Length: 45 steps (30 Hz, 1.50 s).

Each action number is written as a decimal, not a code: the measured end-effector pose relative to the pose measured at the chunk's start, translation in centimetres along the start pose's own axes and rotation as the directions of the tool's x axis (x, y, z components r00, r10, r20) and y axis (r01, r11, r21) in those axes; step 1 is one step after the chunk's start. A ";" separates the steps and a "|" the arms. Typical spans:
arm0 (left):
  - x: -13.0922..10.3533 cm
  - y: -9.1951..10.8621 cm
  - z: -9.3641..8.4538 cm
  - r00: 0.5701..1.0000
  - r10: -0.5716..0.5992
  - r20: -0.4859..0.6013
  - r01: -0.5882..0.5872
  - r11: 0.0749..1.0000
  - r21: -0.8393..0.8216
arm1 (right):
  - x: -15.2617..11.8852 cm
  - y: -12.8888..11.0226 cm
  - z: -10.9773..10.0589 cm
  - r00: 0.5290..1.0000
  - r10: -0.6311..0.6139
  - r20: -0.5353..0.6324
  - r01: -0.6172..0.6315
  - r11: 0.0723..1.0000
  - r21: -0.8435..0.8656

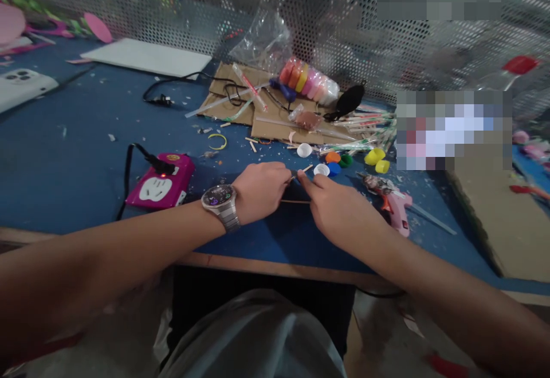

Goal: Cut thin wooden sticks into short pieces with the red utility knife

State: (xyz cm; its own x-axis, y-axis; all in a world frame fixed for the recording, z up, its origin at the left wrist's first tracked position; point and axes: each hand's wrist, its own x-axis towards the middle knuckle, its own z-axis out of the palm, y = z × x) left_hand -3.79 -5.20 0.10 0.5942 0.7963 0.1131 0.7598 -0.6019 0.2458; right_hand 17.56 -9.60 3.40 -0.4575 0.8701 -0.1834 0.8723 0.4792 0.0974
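Note:
My left hand [264,189], with a watch on its wrist, is closed over the blue table. Close to it, my right hand [339,203] is also closed, its index fingertip beside the left fingers. What they pinch at the fingertips is small, dark and mostly hidden. Below the fingers, a thin brown stick [295,201] spans the gap between both hands; its ends are hidden. Just beyond the hands lie a white bottle cap [321,170], a blue cap [334,168] and an orange cap [332,157]. Right of my right hand rests a pink glue gun [399,212].
A magenta power adapter [165,180] with a plugged cord sits left. Cardboard pieces [275,126], wrapped coloured clay [307,80] and paper straws [365,129] lie behind. Yellow caps [375,156] lie right of centre. A cardboard sheet [494,212] stands far right; perforated metal [172,11] backs the table.

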 end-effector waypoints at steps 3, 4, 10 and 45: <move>0.0 0.0 0.1 0.999 -0.017 0.027 0.016 1.000 0.013 | -1.0 0.3 0.3 1.000 -0.003 -0.012 0.003 1.000 0.004; 0.0 -0.1 0.2 0.999 -0.020 0.032 0.020 1.000 0.014 | -1.5 0.4 0.4 1.000 -0.004 -0.015 0.004 1.000 0.007; 0.0 -0.4 0.5 1.000 -0.010 0.028 0.010 1.000 0.001 | -3.6 1.1 0.4 0.998 0.017 -0.059 -0.015 1.000 0.027; -2.3 0.7 -3.2 0.933 0.107 -0.343 -0.117 0.993 -0.009 | -1.9 5.5 1.6 0.839 0.250 -0.483 0.314 0.502 0.806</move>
State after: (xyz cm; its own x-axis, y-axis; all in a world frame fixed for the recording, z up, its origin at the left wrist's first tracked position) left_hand -5.44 -7.28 3.14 0.5451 0.6996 0.4619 0.6828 -0.6902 0.2397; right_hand 23.48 -8.79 2.76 -0.2489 0.9059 0.3428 0.4332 0.4206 -0.7971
